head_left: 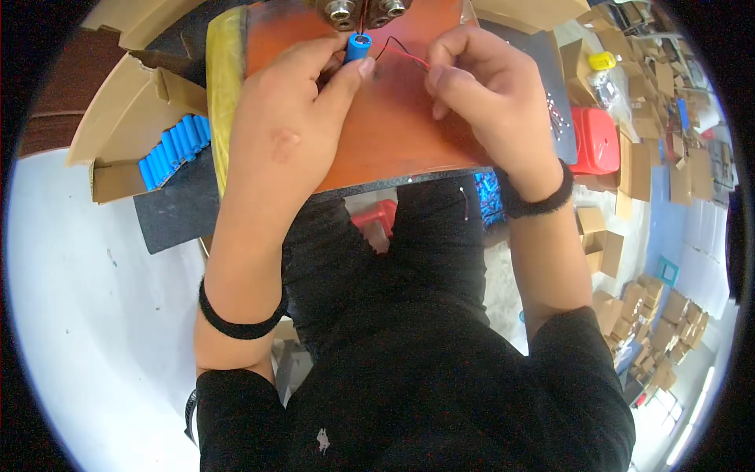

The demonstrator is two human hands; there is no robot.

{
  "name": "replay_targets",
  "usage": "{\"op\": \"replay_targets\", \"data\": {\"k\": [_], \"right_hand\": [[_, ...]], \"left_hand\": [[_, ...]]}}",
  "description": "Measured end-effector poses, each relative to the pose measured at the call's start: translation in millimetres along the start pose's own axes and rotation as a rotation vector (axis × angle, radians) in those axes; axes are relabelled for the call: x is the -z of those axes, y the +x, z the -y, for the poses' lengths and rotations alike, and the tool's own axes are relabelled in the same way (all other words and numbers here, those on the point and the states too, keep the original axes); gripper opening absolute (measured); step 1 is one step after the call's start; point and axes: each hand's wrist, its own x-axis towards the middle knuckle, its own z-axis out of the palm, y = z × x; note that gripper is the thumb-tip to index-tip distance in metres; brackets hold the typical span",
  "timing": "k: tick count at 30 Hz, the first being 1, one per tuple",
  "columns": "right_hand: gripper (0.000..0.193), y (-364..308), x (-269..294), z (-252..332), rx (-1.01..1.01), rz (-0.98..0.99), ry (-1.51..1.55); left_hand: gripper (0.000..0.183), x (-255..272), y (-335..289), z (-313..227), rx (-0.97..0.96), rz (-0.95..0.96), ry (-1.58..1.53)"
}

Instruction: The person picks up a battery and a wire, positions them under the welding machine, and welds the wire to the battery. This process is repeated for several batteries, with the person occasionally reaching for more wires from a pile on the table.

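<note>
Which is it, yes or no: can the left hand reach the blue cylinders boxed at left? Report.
Probably not while the left hand holds another blue cylinder; otherwise likely yes, since the cardboard box is open and its cylinders lie exposed.

- The left hand [292, 114] grips a blue cylinder [358, 50] between thumb and fingers.
- The right hand [499, 98] pinches a red wire [407, 55]; a black wire [387, 42] bends between the hands.
- Metal machine tips [341, 11] stand just beyond the left fingertips.
- An orange mat [401, 130] lies beneath both hands.
- Left of the left hand, a cardboard box [108, 179] holds more blue cylinders [174, 149].
</note>
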Motion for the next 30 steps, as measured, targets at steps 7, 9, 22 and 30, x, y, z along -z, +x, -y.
{"op": "replay_targets", "data": {"k": [7,9,22,30], "right_hand": [[0.012,1,-2,3,-0.089,-0.029,0.063],[0.002,4,-2,14,-0.056,0.033,0.015],[0.014,-12,1,17,-0.117,0.061,0.107],[0.012,-4,-1,4,-0.113,0.033,0.131]], "left_hand": [[0.029,2,1,2,-0.046,0.035,0.084],[0.029,6,1,-13,0.161,0.046,0.061],[0.025,9,-13,-5,-0.034,0.067,-0.055],[0.032,5,5,-1,0.013,0.036,0.158]]}}
